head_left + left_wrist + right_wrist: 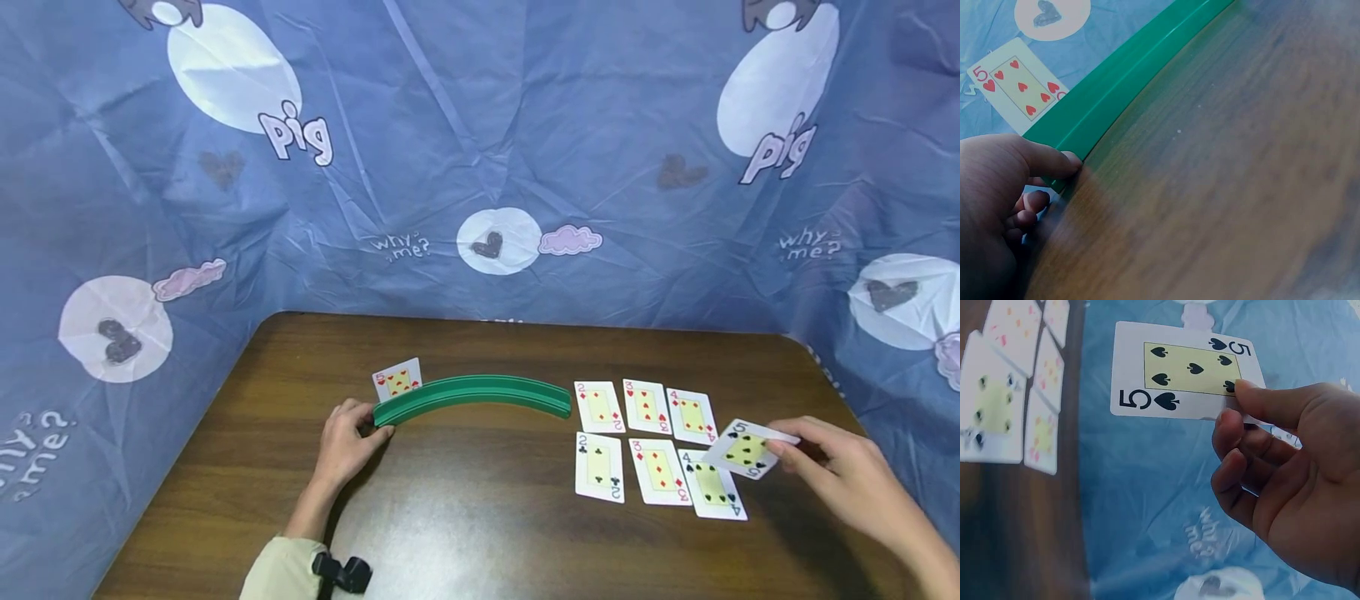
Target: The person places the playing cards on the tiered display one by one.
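Observation:
My left hand [347,442] pinches the left end of a curved green card holder [472,388], thumb on its near side. A 5 of hearts [1017,84] stands upright in the holder close to that hand. Over at the right, my right hand [843,475] holds a 5 of spades [1194,369] by one edge between thumb and fingers. In the head view this card hangs over the upper corner of the 4 of spades [716,493]. Nearby on the table lie the 4 of diamonds [692,415] and 3 of diamonds [660,473], all face up.
Farther left in the two rows are a 2 of diamonds [599,407], a 3 of hearts [647,407] and a 2 of clubs [599,468]. The brown wooden table [465,508] has rounded back corners. Blue printed cloth [465,167] hangs behind and at both sides.

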`<move>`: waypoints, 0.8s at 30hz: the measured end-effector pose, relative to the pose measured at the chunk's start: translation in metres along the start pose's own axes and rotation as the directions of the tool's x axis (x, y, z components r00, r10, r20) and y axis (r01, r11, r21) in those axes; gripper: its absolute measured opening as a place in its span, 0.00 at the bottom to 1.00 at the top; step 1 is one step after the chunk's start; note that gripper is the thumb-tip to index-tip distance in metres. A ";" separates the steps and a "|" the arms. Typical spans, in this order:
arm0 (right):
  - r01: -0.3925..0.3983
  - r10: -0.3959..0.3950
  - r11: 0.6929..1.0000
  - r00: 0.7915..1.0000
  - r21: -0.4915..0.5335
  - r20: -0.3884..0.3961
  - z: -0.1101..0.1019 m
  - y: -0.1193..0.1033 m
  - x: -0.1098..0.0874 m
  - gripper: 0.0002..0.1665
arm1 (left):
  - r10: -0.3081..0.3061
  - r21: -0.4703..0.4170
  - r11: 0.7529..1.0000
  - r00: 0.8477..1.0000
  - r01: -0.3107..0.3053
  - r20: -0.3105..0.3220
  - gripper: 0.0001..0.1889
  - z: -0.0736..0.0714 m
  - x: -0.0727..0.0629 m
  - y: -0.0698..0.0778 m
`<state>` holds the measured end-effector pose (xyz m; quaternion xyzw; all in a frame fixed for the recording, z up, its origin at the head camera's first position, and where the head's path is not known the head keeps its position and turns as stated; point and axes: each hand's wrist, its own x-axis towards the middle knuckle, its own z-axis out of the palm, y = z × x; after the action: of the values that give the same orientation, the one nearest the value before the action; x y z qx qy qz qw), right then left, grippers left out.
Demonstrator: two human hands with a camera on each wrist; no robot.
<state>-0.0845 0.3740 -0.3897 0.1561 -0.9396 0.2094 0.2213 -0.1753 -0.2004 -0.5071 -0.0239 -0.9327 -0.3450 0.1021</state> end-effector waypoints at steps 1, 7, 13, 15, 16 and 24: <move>0.007 -0.007 1.000 1.000 0.004 0.001 0.000 -0.003 0.004 0.12 | -0.002 0.000 1.000 1.000 0.002 0.001 0.14 0.000 0.000 0.000; 0.033 -0.034 0.998 0.999 0.049 0.015 0.003 -0.018 0.025 0.10 | 0.008 0.000 1.000 1.000 -0.008 -0.005 0.14 0.000 0.001 0.000; 0.029 -0.033 0.997 0.998 0.076 0.053 0.011 -0.033 0.047 0.09 | 0.004 0.000 1.000 1.000 -0.004 -0.008 0.14 0.001 0.000 -0.002; 0.032 -0.037 0.995 0.997 0.091 0.063 0.015 -0.038 0.054 0.09 | 0.007 0.001 1.000 1.000 -0.007 -0.010 0.14 0.001 0.000 -0.002; 0.033 -0.040 0.994 0.997 0.100 0.067 0.016 -0.040 0.057 0.08 | 0.007 0.001 1.000 1.000 -0.007 -0.010 0.14 0.002 0.000 -0.002; 0.034 -0.049 0.989 0.994 0.143 0.102 0.032 -0.057 0.080 0.07 | -0.006 -0.003 1.000 1.000 0.006 -0.003 0.14 0.001 0.000 -0.002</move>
<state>-0.1419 0.2943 -0.3592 0.2017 -0.9294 0.2619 0.1641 -0.1762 -0.2012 -0.5093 -0.0207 -0.9322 -0.3466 0.1023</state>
